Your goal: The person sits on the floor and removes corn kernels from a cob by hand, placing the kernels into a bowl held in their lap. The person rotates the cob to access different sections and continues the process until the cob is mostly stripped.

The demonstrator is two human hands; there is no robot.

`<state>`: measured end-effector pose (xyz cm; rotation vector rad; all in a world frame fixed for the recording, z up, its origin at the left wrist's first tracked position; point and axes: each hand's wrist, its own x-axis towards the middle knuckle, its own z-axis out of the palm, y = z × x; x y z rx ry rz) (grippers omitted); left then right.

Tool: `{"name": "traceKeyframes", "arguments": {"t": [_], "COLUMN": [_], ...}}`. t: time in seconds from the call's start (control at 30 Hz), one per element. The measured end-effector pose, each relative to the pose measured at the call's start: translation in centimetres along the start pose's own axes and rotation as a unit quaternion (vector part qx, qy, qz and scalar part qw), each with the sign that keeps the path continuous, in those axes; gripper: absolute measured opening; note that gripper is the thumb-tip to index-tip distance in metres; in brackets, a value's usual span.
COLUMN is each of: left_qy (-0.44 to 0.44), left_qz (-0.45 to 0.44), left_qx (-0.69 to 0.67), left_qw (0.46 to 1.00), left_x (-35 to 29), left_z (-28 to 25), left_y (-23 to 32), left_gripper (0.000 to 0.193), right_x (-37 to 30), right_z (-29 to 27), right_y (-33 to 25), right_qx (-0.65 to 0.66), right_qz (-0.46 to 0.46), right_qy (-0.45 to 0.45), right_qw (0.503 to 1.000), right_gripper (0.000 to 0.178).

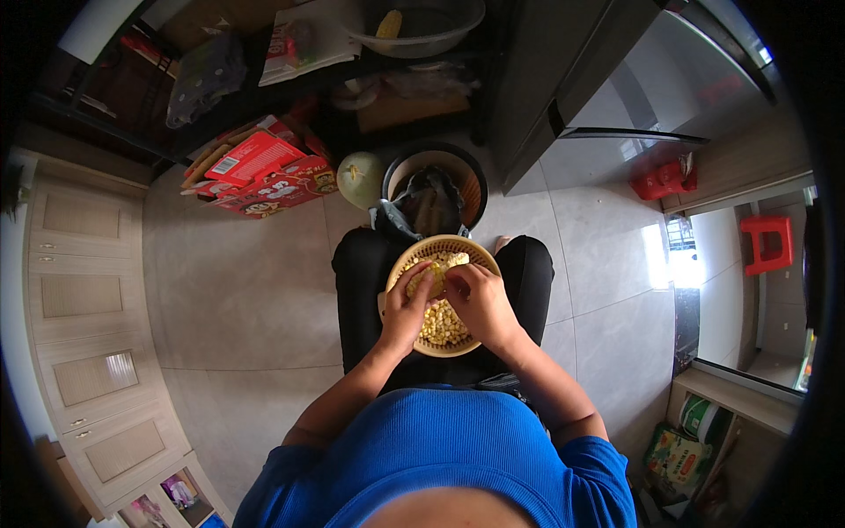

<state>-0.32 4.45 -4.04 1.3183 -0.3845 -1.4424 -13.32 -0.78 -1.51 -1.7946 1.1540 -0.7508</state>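
A tan basket [478, 332] rests on my lap between my knees, with loose yellow corn kernels [443, 326] inside. Over it, my left hand [407, 304] is closed around an ear of corn [426, 282], partly stripped. My right hand [481, 299] bends its fingers against the same ear from the other side, thumb and fingertips pressed to it. A pale piece [455, 260] shows just beyond the right fingers; whether it is the ear's end or a separate cob I cannot tell.
Beyond my knees stands a bin [482, 180] with a black bag, beside a pale green melon [361, 179]. A red carton [282, 180] sits left of it. On the shelf, a clear bowl [431, 42] holds another corn ear [388, 25]. A grey refrigerator [651, 97] is at right.
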Motion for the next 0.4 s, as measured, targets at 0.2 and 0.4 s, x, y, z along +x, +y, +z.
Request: {"name": "traceKeyframes", "arguments": {"t": [0.2, 0.4], "left_qy": [-0.029, -0.077], "left_qz": [-0.032, 0.039], "left_qx": [-0.205, -0.118], "left_qw": [0.978, 0.989], "left_x": [0.7, 1.5], "left_z": [-0.6, -2.1], "left_y": [0.3, 1.3], "left_gripper": [0.035, 0.042], "right_x": [0.0, -2.2], "right_z": [0.0, -0.2], "right_y": [0.2, 4.2], "right_qx": [0.027, -0.054], "right_qz": [0.035, -0.013], "right_qy": [0.008, -0.11], "right_qw": [0.999, 0.992], "right_gripper": [0.013, 0.017]}}
